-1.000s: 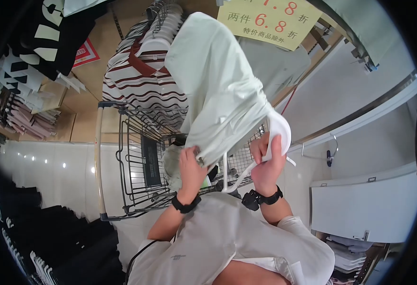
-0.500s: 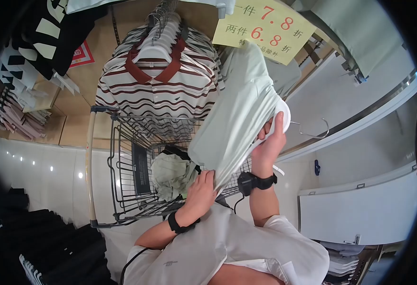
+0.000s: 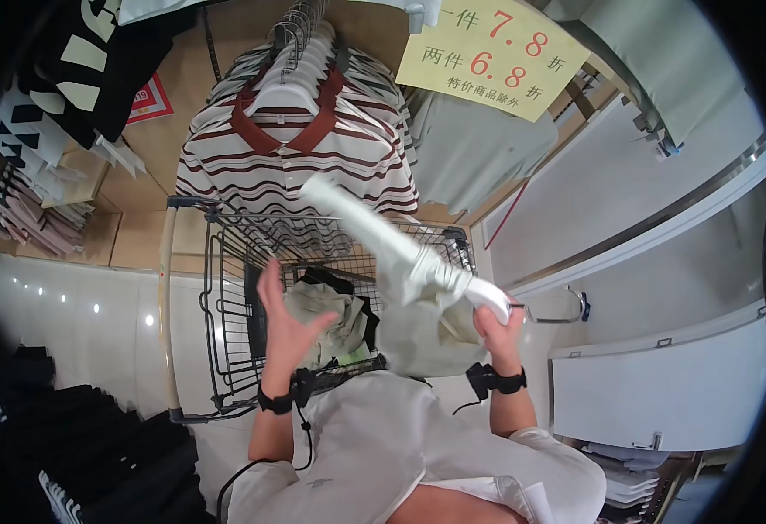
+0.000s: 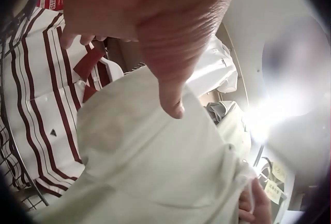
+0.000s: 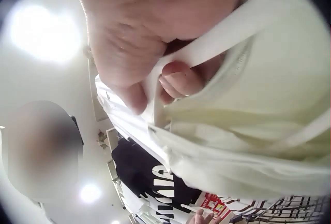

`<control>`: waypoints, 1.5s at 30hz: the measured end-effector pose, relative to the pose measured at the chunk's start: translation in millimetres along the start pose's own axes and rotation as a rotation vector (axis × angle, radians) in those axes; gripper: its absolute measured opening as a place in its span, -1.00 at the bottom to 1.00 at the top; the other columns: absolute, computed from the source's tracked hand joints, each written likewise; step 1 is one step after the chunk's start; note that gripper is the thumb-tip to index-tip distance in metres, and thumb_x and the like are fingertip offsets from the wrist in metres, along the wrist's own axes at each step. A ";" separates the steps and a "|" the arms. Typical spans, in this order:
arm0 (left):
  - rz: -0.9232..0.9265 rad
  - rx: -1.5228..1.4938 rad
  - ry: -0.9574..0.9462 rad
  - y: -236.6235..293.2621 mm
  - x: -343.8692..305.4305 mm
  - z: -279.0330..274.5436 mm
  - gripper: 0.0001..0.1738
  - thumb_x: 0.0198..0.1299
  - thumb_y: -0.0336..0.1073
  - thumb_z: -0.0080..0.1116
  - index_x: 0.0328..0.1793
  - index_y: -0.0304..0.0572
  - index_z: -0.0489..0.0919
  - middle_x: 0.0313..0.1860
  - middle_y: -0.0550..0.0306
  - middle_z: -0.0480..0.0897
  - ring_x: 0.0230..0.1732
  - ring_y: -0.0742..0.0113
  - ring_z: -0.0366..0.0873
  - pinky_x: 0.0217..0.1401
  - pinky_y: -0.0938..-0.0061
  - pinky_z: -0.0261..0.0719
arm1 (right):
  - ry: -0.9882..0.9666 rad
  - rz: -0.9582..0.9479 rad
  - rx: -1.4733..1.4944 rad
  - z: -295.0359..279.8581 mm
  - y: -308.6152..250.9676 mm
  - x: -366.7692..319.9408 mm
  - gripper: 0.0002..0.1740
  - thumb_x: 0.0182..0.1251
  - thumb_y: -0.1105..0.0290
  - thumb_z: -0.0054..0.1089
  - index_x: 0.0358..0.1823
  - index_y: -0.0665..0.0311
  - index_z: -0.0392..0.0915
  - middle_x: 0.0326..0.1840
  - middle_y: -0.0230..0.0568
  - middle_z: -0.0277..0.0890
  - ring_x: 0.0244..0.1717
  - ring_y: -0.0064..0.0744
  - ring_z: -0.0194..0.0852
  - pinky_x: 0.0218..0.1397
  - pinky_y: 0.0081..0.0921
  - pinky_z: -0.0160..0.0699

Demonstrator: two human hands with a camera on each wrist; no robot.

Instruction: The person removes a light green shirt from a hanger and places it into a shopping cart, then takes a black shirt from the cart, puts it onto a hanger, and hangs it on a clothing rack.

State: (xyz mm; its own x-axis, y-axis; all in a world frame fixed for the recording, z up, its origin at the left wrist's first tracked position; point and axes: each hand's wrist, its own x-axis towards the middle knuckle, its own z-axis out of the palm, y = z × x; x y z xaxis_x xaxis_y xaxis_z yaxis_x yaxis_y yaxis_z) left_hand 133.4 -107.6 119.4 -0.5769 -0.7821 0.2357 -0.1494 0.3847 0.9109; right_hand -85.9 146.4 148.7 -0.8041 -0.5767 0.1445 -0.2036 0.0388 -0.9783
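In the head view a pale green garment (image 3: pixel 431 327) hangs on a white hanger (image 3: pixel 488 298), its hook pointing right. My right hand (image 3: pixel 498 330) grips the hanger near the hook; in the right wrist view its fingers curl round the white plastic (image 5: pixel 222 40) beside the garment's neckline (image 5: pixel 235 79). My left hand (image 3: pixel 288 327) is raised over the cart with fingers spread, apart from the garment and holding nothing. The left wrist view shows that hand (image 4: pixel 170 37) with the thumb extended in front of the pale cloth (image 4: pixel 150 146).
A wire shopping cart (image 3: pixel 212 306) holds a crumpled grey-green garment (image 3: pixel 326 319) and dark cloth. Striped polo shirts (image 3: pixel 291 175) hang behind it, under a yellow sign (image 3: pixel 492 57). Black clothes (image 3: pixel 95 445) are at lower left, a white cabinet (image 3: pixel 658 393) at right.
My left hand has let go of the garment and moved left and up, fingers spread. My right hand has lowered the hanger, and the garment has swung down, uncovering the yellow sign.
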 end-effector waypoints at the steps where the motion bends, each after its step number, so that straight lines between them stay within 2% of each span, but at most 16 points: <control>1: 0.000 0.004 0.001 -4.6 9.8 -2.4 0.31 -0.22 -0.37 0.59 0.62 -0.24 -0.08 0.50 -0.20 0.16 0.50 0.00 0.17 0.55 0.16 0.14 | -0.104 -0.055 -0.156 -12.3 -8.7 -0.3 -0.59 0.16 0.13 0.45 -0.26 0.38 0.60 -0.47 -0.36 0.52 -0.53 -0.55 0.42 -0.41 -0.58 0.39; 3: 0.111 -0.092 0.130 -14.4 24.7 -3.4 0.38 -0.26 -0.41 0.59 0.64 -0.21 -0.16 0.55 -0.19 0.09 0.55 -0.01 0.07 0.57 0.17 0.08 | -0.171 -0.139 -0.197 -11.4 -35.2 0.4 -0.58 0.13 0.12 0.47 -0.29 0.38 0.60 -0.48 -0.33 0.53 -0.50 -0.53 0.44 -0.40 -0.57 0.40; 4: 0.144 -0.228 0.134 -10.2 30.1 -1.9 0.15 -0.11 -0.50 0.48 0.60 -0.25 0.01 0.52 -0.18 0.20 0.46 0.07 0.27 0.49 0.24 0.25 | -0.237 -0.226 -0.242 -10.8 -46.3 3.1 -0.56 0.11 0.11 0.49 -0.32 0.39 0.60 -0.49 -0.30 0.53 -0.48 -0.51 0.47 -0.38 -0.56 0.41; 6: -0.153 -0.569 0.011 -20.3 32.6 -5.0 -0.26 0.08 -0.58 0.32 0.43 -0.31 0.32 0.29 -0.07 0.50 0.18 0.26 0.55 0.27 0.42 0.47 | -0.272 -0.243 -0.245 -11.4 -55.9 8.0 -0.54 0.08 0.10 0.51 -0.30 0.39 0.60 -0.47 -0.26 0.55 -0.44 -0.48 0.50 -0.33 -0.54 0.45; 7: -0.149 -0.568 0.007 -33.7 32.6 -6.4 -0.26 0.08 -0.58 0.32 0.43 -0.31 0.32 0.29 -0.07 0.50 0.18 0.26 0.55 0.27 0.42 0.47 | -0.260 -0.274 -0.259 -13.6 -58.6 10.8 -0.55 0.09 0.12 0.51 -0.29 0.40 0.60 -0.47 -0.27 0.55 -0.44 -0.48 0.50 -0.32 -0.54 0.46; 10: -0.197 -0.531 0.239 -84.1 31.8 -24.5 -0.75 0.33 -0.45 0.16 0.10 -0.29 0.59 -0.13 0.18 0.70 -0.16 0.46 0.61 -0.03 0.55 0.56 | -0.185 -0.262 -0.254 -35.7 -53.0 11.2 -0.58 0.10 0.19 0.52 -0.24 0.41 0.61 -0.46 -0.32 0.56 -0.42 -0.51 0.49 -0.31 -0.53 0.48; 12: -0.384 -0.717 0.509 -69.2 37.5 -51.8 -0.74 0.41 -0.30 0.11 0.03 -0.39 0.60 -0.12 0.07 0.69 -0.13 0.40 0.62 -0.02 0.51 0.57 | 0.118 -0.212 -0.337 -55.5 -50.7 13.4 -0.61 0.12 0.22 0.52 -0.26 0.40 0.59 -0.46 -0.40 0.52 -0.42 -0.57 0.44 -0.34 -0.54 0.44; 15: -0.280 -0.636 0.477 -92.9 26.1 -77.7 -0.66 0.41 -0.25 0.11 0.11 -0.41 0.54 -0.05 0.02 0.68 -0.09 0.32 0.64 0.03 0.44 0.58 | 0.215 0.047 -0.218 -78.3 -49.1 14.6 -0.64 0.15 0.23 0.49 -0.27 0.37 0.57 -0.45 -0.45 0.49 -0.41 -0.62 0.40 -0.34 -0.58 0.38; 21: -0.302 -0.505 0.533 -99.9 23.3 -74.2 -0.52 0.34 -0.33 0.19 0.30 -0.44 0.41 0.11 -0.03 0.61 0.15 0.24 0.55 0.31 0.41 0.40 | 0.104 -0.128 -0.210 -64.4 -50.1 20.3 -0.69 0.17 0.28 0.46 -0.27 0.37 0.57 -0.37 -0.41 0.53 -0.40 -0.65 0.41 -0.34 -0.59 0.38; 23: 0.033 0.138 0.582 -64.1 24.5 -48.3 -0.27 0.11 -0.35 0.40 0.39 -0.40 0.34 0.28 -0.06 0.52 0.36 0.13 0.38 0.40 0.28 0.29 | 0.034 -0.196 -0.233 -41.8 -60.7 22.7 -0.69 0.15 0.30 0.46 -0.26 0.38 0.59 -0.35 -0.39 0.55 -0.38 -0.63 0.43 -0.33 -0.58 0.40; 25: 0.209 0.106 0.220 3.6 20.1 -31.6 -0.04 -0.09 -0.34 0.50 0.48 -0.31 0.25 0.43 -0.05 0.36 0.44 0.07 0.28 0.52 0.23 0.14 | -0.113 -0.212 -0.286 -20.4 -69.1 25.0 -0.64 0.18 0.22 0.44 -0.25 0.39 0.56 -0.40 -0.42 0.50 -0.41 -0.60 0.40 -0.32 -0.61 0.37; 27: 0.496 0.337 0.012 33.9 22.0 -15.2 0.12 -0.33 -0.09 0.62 0.42 -0.30 0.32 0.40 -0.07 0.40 0.45 -0.05 0.28 0.50 0.11 0.17 | -0.191 -0.215 -0.302 -5.0 -66.4 30.2 -0.67 0.13 0.29 0.47 -0.24 0.39 0.60 -0.37 -0.33 0.55 -0.43 -0.55 0.46 -0.33 -0.58 0.40; 30: 0.692 0.382 -0.171 54.4 26.6 7.0 -0.32 -0.19 -0.13 0.52 0.11 -0.24 0.56 0.01 0.02 0.61 0.05 0.03 0.53 0.18 0.20 0.41 | -0.281 -0.225 -0.351 14.2 -71.1 29.2 -0.67 0.04 0.35 0.53 -0.23 0.38 0.63 -0.35 -0.24 0.60 -0.46 -0.48 0.51 -0.35 -0.53 0.44; 33: 0.626 0.381 -0.176 49.7 27.8 7.1 -0.55 -0.14 -0.23 0.46 -0.09 -0.20 0.61 -0.23 0.09 0.63 -0.18 0.08 0.54 -0.07 0.24 0.41 | -0.273 -0.298 -0.405 17.1 -69.1 30.0 -0.61 0.00 0.30 0.58 -0.21 0.36 0.63 -0.36 -0.26 0.60 -0.48 -0.44 0.51 -0.37 -0.52 0.44; 39: 0.637 0.476 -0.036 51.2 27.3 -20.4 -0.63 -0.12 -0.34 0.38 -0.12 -0.18 0.58 -0.25 0.12 0.58 -0.19 0.11 0.52 -0.15 0.28 0.38 | -0.177 -0.361 -0.567 3.6 -83.2 31.0 -0.56 0.01 0.26 0.52 -0.11 0.29 0.61 -0.18 -0.25 0.64 -0.07 -0.13 0.53 0.07 -0.31 0.43; 45: 0.468 0.442 -0.008 52.1 18.1 -34.1 -0.67 -0.08 -0.57 0.24 -0.11 -0.25 0.57 -0.17 -0.03 0.59 -0.11 -0.04 0.52 -0.02 0.24 0.43 | -0.127 -0.483 -0.738 -16.0 -55.5 31.6 -0.64 0.00 0.40 0.48 -0.15 0.29 0.60 -0.29 -0.20 0.58 -0.23 -0.10 0.49 -0.12 -0.28 0.42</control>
State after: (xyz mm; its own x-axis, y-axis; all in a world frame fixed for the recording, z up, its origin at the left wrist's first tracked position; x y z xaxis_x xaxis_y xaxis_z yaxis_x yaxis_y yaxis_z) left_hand 142.5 -118.4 182.6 -0.6674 -0.4793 0.5700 -0.1964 0.8515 0.4862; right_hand -109.0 139.1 209.9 -0.4783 -0.7505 0.4561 -0.8474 0.2582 -0.4639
